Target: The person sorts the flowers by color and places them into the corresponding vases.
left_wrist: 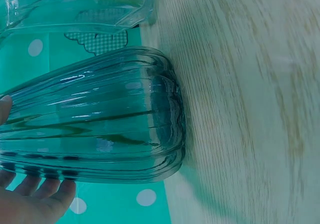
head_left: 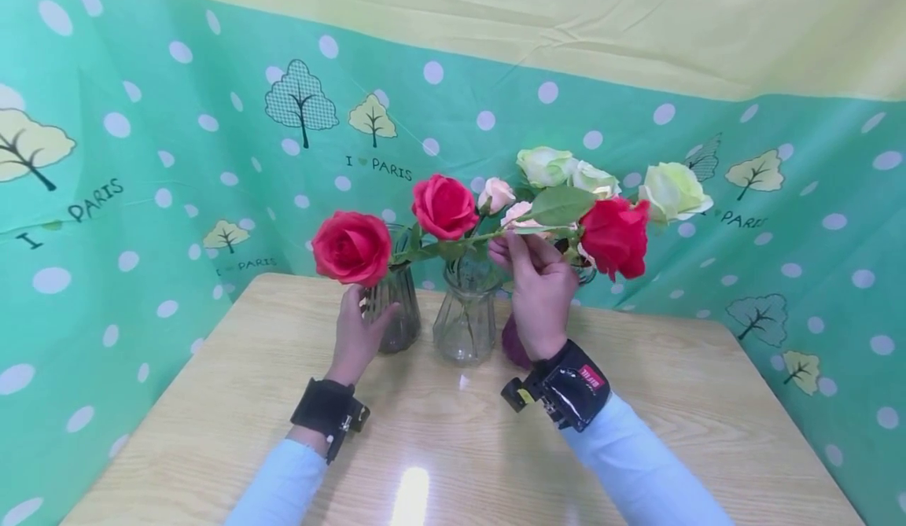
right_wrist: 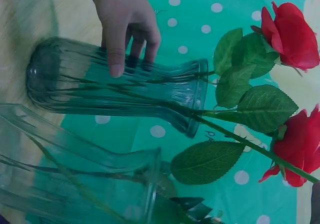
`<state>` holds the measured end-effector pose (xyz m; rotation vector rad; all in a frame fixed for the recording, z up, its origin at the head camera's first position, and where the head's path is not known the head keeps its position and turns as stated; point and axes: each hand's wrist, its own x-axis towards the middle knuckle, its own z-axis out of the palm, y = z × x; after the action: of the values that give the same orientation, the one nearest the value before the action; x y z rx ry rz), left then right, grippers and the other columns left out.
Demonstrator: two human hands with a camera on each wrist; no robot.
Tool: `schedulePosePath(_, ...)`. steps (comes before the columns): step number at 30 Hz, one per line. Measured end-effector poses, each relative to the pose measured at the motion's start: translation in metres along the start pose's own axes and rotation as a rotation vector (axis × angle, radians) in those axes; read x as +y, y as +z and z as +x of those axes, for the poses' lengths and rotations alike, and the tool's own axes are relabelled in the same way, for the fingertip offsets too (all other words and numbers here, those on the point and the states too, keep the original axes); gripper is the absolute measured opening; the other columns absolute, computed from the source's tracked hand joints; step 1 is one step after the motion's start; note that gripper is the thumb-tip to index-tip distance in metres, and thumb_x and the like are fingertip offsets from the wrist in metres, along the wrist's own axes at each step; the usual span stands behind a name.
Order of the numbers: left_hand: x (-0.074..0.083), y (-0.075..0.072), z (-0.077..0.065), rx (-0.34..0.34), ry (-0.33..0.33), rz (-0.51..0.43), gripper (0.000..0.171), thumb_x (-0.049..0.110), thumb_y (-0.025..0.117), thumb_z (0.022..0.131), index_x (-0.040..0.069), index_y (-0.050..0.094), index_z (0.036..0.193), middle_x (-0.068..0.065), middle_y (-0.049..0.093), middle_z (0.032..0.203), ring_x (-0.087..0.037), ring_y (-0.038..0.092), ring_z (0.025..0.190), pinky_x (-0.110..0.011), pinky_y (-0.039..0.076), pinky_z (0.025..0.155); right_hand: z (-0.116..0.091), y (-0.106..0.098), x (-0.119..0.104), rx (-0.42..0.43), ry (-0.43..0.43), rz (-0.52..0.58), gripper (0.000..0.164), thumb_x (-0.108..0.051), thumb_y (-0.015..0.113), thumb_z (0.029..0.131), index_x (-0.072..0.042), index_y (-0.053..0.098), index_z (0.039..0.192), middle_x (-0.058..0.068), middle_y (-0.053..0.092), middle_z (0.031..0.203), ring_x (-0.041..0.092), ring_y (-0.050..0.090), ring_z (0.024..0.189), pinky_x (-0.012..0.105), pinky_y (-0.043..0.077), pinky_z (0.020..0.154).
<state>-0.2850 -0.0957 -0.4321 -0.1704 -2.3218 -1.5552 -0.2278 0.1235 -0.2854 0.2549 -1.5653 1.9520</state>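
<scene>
My left hand (head_left: 357,333) holds the body of a ribbed grey glass vase (head_left: 401,314), thumb on its near side and fingers behind. The vase stands upright on the table, with two red roses, a left one (head_left: 351,248) and a second one (head_left: 444,207), above it. Between thumb and fingers, my right hand (head_left: 543,298) pinches the stem of another red rose (head_left: 616,237), whose bloom points right. That green stem (right_wrist: 270,156) slants down into the grey vase's mouth in the right wrist view. Its lower end is hard to tell from the other stems.
A clear glass vase (head_left: 465,333) with pink roses (head_left: 497,194) stands right of the grey one. A purple vase (head_left: 513,342) is partly behind my right hand, near white-green roses (head_left: 675,191). The wooden table (head_left: 453,439) meets a green patterned cloth (head_left: 212,156) behind.
</scene>
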Motion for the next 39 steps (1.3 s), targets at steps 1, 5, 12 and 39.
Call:
schedulePosePath(1, 0.000, 0.000, 0.000, 0.000, 0.001, -0.001, 0.063, 0.031, 0.068, 0.085, 0.007, 0.037, 0.134, -0.014, 0.043, 0.135, -0.031, 0.041, 0.129, -0.050, 0.039, 0.106, 0.000, 0.002, 0.000, -0.007, -0.012, -0.001, 0.028, -0.015, 0.064, 0.088, 0.010, 0.065, 0.101, 0.001, 0.073, 0.081, 0.015, 0.071, 0.077, 0.033, 0.058, 0.078)
schedulePosePath(5, 0.000, -0.001, 0.000, -0.001, 0.005, -0.002, 0.063, 0.030, 0.068, 0.085, 0.006, 0.037, 0.134, -0.014, 0.042, 0.136, -0.031, 0.041, 0.128, -0.049, 0.040, 0.106, 0.000, 0.010, 0.005, -0.050, -0.047, -0.041, 0.024, -0.011, 0.063, 0.088, 0.010, 0.066, 0.099, 0.020, 0.071, 0.086, 0.016, 0.071, 0.075, 0.033, 0.059, 0.075)
schedulePosePath(12, 0.000, 0.000, 0.000, -0.002, 0.005, 0.003, 0.062, 0.031, 0.068, 0.085, 0.007, 0.038, 0.134, -0.014, 0.043, 0.135, -0.030, 0.041, 0.129, -0.048, 0.039, 0.106, -0.003, 0.020, 0.016, -0.125, -0.015, -0.161, 0.019, -0.010, 0.063, 0.089, 0.006, 0.067, 0.099, 0.026, 0.068, 0.088, 0.015, 0.069, 0.074, 0.030, 0.059, 0.073)
schedulePosePath(39, -0.007, 0.001, -0.001, 0.026, 0.090, -0.026, 0.061, 0.022, 0.068, 0.085, 0.008, 0.037, 0.136, -0.014, 0.043, 0.135, -0.032, 0.042, 0.128, -0.051, 0.039, 0.105, 0.000, 0.066, 0.043, -0.270, 0.015, -0.601, 0.017, -0.011, 0.057, 0.089, 0.000, 0.070, 0.090, 0.011, 0.072, 0.079, 0.019, 0.068, 0.068, 0.022, 0.049, 0.055)
